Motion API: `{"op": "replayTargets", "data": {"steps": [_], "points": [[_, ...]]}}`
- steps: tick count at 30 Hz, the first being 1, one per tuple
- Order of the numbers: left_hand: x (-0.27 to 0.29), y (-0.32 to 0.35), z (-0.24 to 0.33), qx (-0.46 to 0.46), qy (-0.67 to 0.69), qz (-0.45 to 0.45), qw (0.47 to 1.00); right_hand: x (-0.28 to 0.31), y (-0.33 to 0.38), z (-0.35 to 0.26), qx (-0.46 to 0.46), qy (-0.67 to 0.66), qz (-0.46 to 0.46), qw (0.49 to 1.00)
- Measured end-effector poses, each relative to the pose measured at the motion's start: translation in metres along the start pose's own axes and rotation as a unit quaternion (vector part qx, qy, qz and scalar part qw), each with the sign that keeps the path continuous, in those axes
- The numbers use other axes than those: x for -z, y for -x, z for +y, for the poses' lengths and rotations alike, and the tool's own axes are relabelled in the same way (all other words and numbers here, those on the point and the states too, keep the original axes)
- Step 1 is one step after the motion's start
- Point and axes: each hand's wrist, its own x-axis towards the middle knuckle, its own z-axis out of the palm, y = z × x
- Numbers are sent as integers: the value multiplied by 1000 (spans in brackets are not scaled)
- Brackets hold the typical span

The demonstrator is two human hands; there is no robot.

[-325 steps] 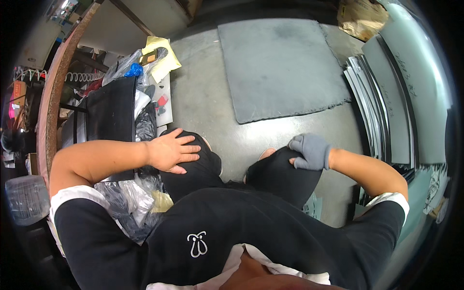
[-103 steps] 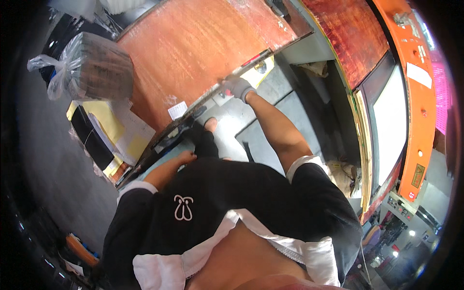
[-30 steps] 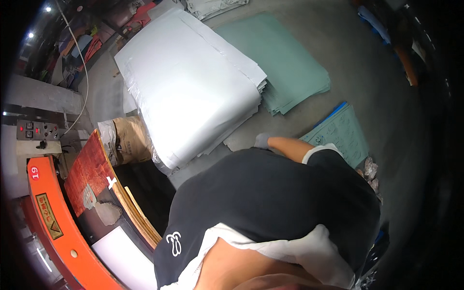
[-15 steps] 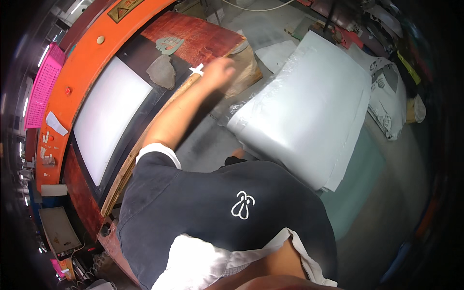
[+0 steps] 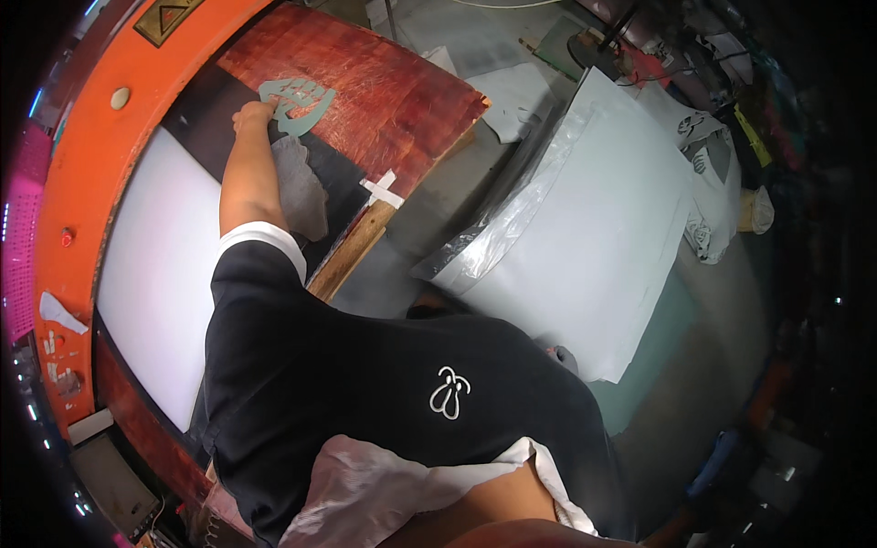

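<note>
Grey-green cut-out piece [image 5: 311, 119] is lying flat on the worn red bench [image 5: 384, 87], close to where a dark panel [image 5: 203, 114] is meeting it. Which of the hands is touching it?

The bare left hand [image 5: 254, 114]: its fingers are bending at the piece's left edge, but I can't tell whether they are pinching it or just resting there.

And the right hand [image 5: 562, 356]?

It is probably the grey-gloved shape that is peeking out past the black shirt [image 5: 384, 365], beside the stack of white sheets [image 5: 594, 228]. The body is hiding most of it, so I can't tell how its fingers are standing.

What is lying around the left arm?

A ragged grey scrap [image 5: 303, 194] is resting to its right, a large white sheet [image 5: 151, 283] is spreading to its left, and an orange frame [image 5: 87, 210] is curving beyond.
</note>
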Motion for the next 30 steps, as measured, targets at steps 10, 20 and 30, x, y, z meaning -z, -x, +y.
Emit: {"op": "replayTargets", "data": {"steps": [10, 20, 30], "points": [[-36, -54, 9, -64, 179, 62, 980, -24, -8, 21, 42, -58, 130, 989], [5, 201, 137, -669, 232, 37, 705, -9, 25, 25, 170, -87, 271, 943], [-94, 668, 40, -755, -106, -566, 313, -13, 173, 46, 270, -253, 455, 810]]}}
